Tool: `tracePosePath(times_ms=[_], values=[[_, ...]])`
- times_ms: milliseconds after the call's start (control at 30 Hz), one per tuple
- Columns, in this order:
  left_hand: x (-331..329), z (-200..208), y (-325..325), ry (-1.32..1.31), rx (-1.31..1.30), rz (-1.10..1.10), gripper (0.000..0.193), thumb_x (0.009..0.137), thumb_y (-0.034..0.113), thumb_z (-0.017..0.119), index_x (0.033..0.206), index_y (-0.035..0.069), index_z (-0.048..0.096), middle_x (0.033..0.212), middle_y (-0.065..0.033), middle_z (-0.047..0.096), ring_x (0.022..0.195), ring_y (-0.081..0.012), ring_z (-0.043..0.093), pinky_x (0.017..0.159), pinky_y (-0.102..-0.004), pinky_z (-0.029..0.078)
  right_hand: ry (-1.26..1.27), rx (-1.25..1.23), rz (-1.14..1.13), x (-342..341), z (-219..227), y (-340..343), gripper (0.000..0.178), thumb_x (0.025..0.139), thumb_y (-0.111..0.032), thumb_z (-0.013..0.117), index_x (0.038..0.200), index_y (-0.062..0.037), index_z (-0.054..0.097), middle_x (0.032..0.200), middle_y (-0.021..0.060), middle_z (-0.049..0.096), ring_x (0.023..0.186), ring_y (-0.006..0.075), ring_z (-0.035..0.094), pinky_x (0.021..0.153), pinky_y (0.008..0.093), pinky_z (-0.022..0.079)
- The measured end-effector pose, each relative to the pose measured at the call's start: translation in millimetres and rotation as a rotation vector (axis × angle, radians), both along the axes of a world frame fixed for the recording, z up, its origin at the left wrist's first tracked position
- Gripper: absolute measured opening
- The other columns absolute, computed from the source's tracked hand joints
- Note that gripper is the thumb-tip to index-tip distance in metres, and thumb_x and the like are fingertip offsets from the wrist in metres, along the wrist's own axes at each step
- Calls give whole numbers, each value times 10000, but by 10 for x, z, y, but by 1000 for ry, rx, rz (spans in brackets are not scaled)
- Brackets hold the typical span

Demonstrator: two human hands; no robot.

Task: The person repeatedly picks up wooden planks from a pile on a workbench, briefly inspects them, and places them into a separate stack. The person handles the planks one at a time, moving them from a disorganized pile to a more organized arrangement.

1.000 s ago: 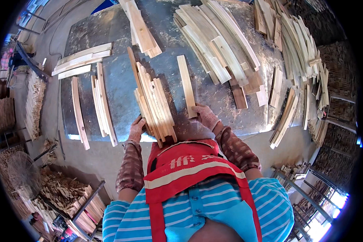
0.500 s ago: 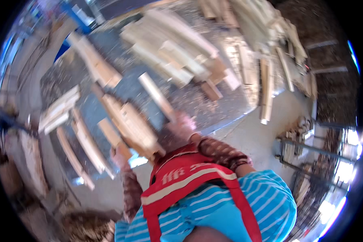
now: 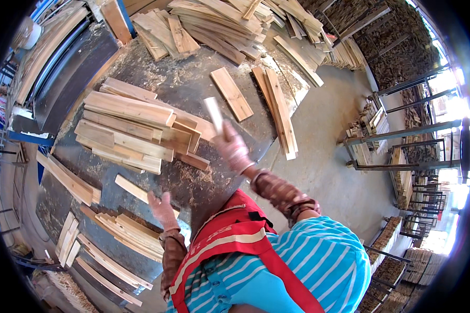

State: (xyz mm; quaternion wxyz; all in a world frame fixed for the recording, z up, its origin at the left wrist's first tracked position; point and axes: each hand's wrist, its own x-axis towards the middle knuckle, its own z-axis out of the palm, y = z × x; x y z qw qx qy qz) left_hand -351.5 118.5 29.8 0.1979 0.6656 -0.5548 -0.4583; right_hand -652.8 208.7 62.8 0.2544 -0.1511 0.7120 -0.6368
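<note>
My right hand [image 3: 232, 150], in a pale pinkish glove, is closed on the lower end of a short wooden board [image 3: 213, 112], which tilts up over the dark metal table. Lower and to the left, my left hand [image 3: 164, 211], gloved alike, has its thumb and fingers apart. Behind it lies a narrow wooden strip [image 3: 131, 189] on the table, partly hidden by the hand. Left of my right hand sits a layered pile of boards [image 3: 125, 128]. Beyond the held board, a single flat board [image 3: 231, 94] rests on the table.
Two long boards [image 3: 279, 112] overhang the table's right edge. A larger heap of boards [image 3: 219, 26] covers the far end. Further stacks of strips [image 3: 130, 235] lie near my left hand. Metal racks [image 3: 402, 138] with wood stand on the right; sawdust is scattered over the tabletop [image 3: 193, 73].
The view has swung to the right and sharpened. My right hand still grips a board, now farther from my body. My left fingers, earlier at a board's end, are now spread.
</note>
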Motion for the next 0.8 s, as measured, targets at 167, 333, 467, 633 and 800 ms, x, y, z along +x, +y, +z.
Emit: tracePosePath(times_ms=[167, 333, 467, 633, 800], values=[[-16, -393, -73, -558, 260, 184, 1138, 746, 513, 808, 1561, 7, 196, 1512, -242, 359, 1329, -439, 459, 1112, -494, 403, 538, 778, -55, -1585, 253, 807, 623, 892, -321, 678, 1418, -64, 463, 1071, 140, 670, 948, 338, 670, 798, 446, 543], [-243, -411, -3, -655, 207, 188, 928, 795, 259, 693, 1544, 42, 190, 1483, -264, 355, 1304, -458, 463, 1080, -552, 414, 514, 1348, -130, -2157, -33, 1139, 717, 843, -342, 681, 1445, -74, 397, 1334, 188, 552, 1187, 380, 581, 990, 455, 485], [-103, -510, 30, -649, 146, 233, 868, 780, 123, 636, 1535, 57, 213, 1393, -268, 459, 1236, -470, 522, 1075, -539, 438, 628, 1211, -115, -2173, -233, 1237, 778, 806, -345, 709, 1451, -82, 363, 1313, 198, 557, 1203, 395, 560, 992, 476, 477], [181, -326, 21, 57, 182, 421, 564, 753, 94, 758, 1259, 56, 511, 957, -107, 633, 820, -240, 632, 728, -404, 539, 699, 1018, -38, -1993, -163, 1015, 744, 876, -368, 674, 1484, -20, 426, 1500, 280, 434, 1385, 427, 420, 1166, 466, 344], [614, -474, -10, 739, 134, 593, 235, 838, 128, 773, 1039, 51, 680, 860, -31, 686, 758, -173, 642, 683, -307, 527, 908, 437, 198, -1247, -30, 87, 663, 911, -188, 690, 1498, -39, 421, 1483, 238, 472, 1362, 408, 456, 1143, 445, 381]])
